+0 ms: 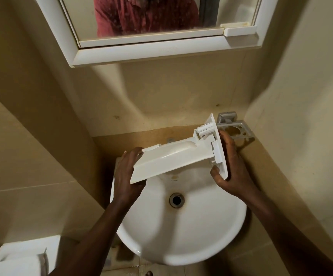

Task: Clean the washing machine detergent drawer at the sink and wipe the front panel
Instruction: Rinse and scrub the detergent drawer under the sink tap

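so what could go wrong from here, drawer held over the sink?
1. The drawer hangs in the air above the sink, held only at its ends by the left hand and right hand. A slip would probably drop it into the basin.
2. Its front plate sits close to the metal holder on the wall, so turning it may knock that.
3. The tap is hidden behind the drawer, so a bump is possible.

The white plastic detergent drawer [173, 156] hangs tilted above the white sink [181, 232], underside up. Its front panel end points up and right.
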`<state>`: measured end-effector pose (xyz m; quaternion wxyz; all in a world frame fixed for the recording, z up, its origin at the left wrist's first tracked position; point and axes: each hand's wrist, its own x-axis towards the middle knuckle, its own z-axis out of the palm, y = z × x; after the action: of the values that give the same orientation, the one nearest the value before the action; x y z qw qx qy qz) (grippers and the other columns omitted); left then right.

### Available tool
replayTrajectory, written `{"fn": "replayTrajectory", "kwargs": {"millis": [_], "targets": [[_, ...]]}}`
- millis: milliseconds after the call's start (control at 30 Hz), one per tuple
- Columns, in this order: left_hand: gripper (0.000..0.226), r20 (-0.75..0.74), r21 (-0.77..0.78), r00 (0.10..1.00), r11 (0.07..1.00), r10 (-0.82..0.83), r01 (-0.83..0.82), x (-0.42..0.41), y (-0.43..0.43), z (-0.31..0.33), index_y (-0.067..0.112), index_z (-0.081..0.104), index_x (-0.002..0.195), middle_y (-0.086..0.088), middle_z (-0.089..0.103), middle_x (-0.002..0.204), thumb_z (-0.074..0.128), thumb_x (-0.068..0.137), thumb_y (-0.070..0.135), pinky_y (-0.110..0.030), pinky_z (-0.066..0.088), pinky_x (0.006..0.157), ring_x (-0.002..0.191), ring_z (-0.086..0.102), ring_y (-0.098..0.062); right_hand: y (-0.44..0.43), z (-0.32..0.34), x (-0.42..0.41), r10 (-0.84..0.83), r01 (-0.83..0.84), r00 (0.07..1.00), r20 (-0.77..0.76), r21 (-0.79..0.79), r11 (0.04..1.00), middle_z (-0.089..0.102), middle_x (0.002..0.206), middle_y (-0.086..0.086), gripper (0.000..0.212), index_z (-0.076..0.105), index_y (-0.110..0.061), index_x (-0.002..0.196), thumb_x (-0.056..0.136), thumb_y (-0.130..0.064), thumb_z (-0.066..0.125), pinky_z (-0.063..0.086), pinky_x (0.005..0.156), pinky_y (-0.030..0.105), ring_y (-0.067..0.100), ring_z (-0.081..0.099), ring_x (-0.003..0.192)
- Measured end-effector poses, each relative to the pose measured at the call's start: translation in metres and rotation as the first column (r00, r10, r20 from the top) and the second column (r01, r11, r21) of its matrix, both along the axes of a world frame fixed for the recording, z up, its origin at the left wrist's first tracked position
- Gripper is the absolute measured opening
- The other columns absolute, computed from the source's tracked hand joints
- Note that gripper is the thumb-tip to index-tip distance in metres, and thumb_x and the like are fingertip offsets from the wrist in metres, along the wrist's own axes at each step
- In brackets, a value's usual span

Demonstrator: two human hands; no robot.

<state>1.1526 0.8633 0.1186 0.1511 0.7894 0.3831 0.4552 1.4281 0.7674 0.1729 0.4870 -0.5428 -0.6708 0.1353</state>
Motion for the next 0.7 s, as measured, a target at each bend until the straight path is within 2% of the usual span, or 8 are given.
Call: {"fn": "replayTrajectory", "kwargs": {"millis": [133, 200, 300, 367, 467, 533, 600, 700], "targets": [[0.067, 0.120, 0.042, 0.992, 0.999, -0.023, 0.018, 0.004, -0.002, 0.012, 0.011, 0.045, 0.137, -0.013, 0.054, 0.137, 0.065, 0.074, -0.001, -0.063, 0.037, 0.104, 0.129, 0.051, -0.030, -0.008, 0.009, 0.000, 0.003, -0.004, 1.000, 0.009, 0.096, 0.995, 0.041, 0.142, -0.006, 0.086, 0.016, -0.023, 0.149, 0.076, -0.010, 0.060, 0.039, 0.103, 0.018, 0.009, 0.045, 0.130], [0.065, 0.112, 0.023, 0.994, 1.000, -0.001, -0.002, 0.003, -0.009, 0.003, 0.019, 0.044, 0.138, -0.010, 0.052, 0.141, 0.066, 0.078, 0.007, -0.063, 0.036, 0.106, 0.133, 0.048, -0.027, -0.013, -0.003, -0.005, -0.015, 0.013, 0.999, 0.037, 0.055, 0.998, 0.038, 0.146, -0.002, 0.087, 0.014, -0.022, 0.151, 0.076, -0.016, 0.059, 0.037, 0.107, 0.020, 0.008, 0.040, 0.133], [0.075, 0.056, 0.042, 0.998, 0.999, -0.002, -0.001, -0.004, -0.018, -0.004, 0.030, 0.041, 0.139, 0.002, 0.048, 0.144, 0.065, 0.074, 0.002, -0.062, 0.031, 0.109, 0.135, 0.046, -0.022, -0.020, -0.010, -0.012, -0.030, 0.030, 0.999, -0.035, 0.007, 1.000, 0.031, 0.149, -0.018, 0.096, 0.007, -0.042, 0.150, 0.077, -0.011, 0.060, 0.033, 0.108, 0.015, -0.003, 0.033, 0.136], [0.072, 0.076, 0.047, 0.997, 0.999, -0.013, 0.009, 0.002, -0.010, 0.017, 0.038, 0.039, 0.138, -0.002, 0.051, 0.143, 0.063, 0.078, 0.008, -0.060, 0.030, 0.112, 0.133, 0.049, -0.026, -0.018, 0.002, -0.008, -0.039, 0.037, 0.999, 0.010, 0.129, 0.991, 0.023, 0.150, -0.030, 0.091, 0.007, -0.032, 0.152, 0.077, -0.015, 0.056, 0.029, 0.107, 0.010, -0.008, 0.028, 0.137], [0.061, 0.164, -0.018, 0.986, 1.000, 0.023, -0.020, 0.013, 0.000, 0.036, 0.025, 0.044, 0.136, -0.003, 0.054, 0.139, 0.062, 0.081, 0.006, -0.060, 0.037, 0.108, 0.130, 0.052, -0.023, -0.011, 0.020, -0.002, -0.027, 0.016, 0.998, 0.052, 0.201, 0.979, 0.030, 0.148, -0.023, 0.084, 0.013, -0.013, 0.151, 0.077, -0.012, 0.054, 0.032, 0.104, 0.010, -0.006, 0.035, 0.133], [0.062, 0.150, -0.054, 0.988, 0.998, 0.047, -0.039, 0.012, -0.007, 0.022, 0.021, 0.046, 0.137, -0.001, 0.055, 0.139, 0.062, 0.081, 0.000, -0.057, 0.040, 0.105, 0.130, 0.051, -0.015, -0.012, 0.014, -0.004, -0.022, 0.021, 1.000, 0.004, 0.107, 0.994, 0.037, 0.146, -0.011, 0.091, 0.010, -0.026, 0.152, 0.076, -0.007, 0.056, 0.037, 0.102, 0.013, 0.000, 0.042, 0.129], [0.063, 0.089, -0.142, 0.994, 0.989, 0.058, -0.045, 0.008, -0.016, 0.007, 0.028, 0.047, 0.133, 0.007, 0.059, 0.132, 0.067, 0.080, -0.001, -0.052, 0.048, 0.095, 0.123, 0.055, -0.015, -0.015, 0.000, -0.005, -0.007, 0.006, 0.999, -0.036, -0.049, 0.999, 0.035, 0.145, -0.027, 0.102, 0.009, -0.038, 0.151, 0.072, 0.000, 0.062, 0.038, 0.101, 0.012, -0.004, 0.041, 0.129], [0.057, 0.064, -0.310, 0.998, 0.951, 0.021, 0.000, 0.003, -0.016, 0.004, 0.027, 0.050, 0.120, 0.013, 0.062, 0.115, 0.075, 0.076, 0.001, -0.040, 0.055, 0.082, 0.109, 0.061, -0.013, -0.010, -0.012, 0.000, 0.013, -0.030, 0.994, -0.107, -0.158, 0.987, 0.033, 0.130, -0.052, 0.104, 0.014, -0.024, 0.149, 0.071, 0.012, 0.072, 0.035, 0.092, 0.000, -0.023, 0.038, 0.120]]}}
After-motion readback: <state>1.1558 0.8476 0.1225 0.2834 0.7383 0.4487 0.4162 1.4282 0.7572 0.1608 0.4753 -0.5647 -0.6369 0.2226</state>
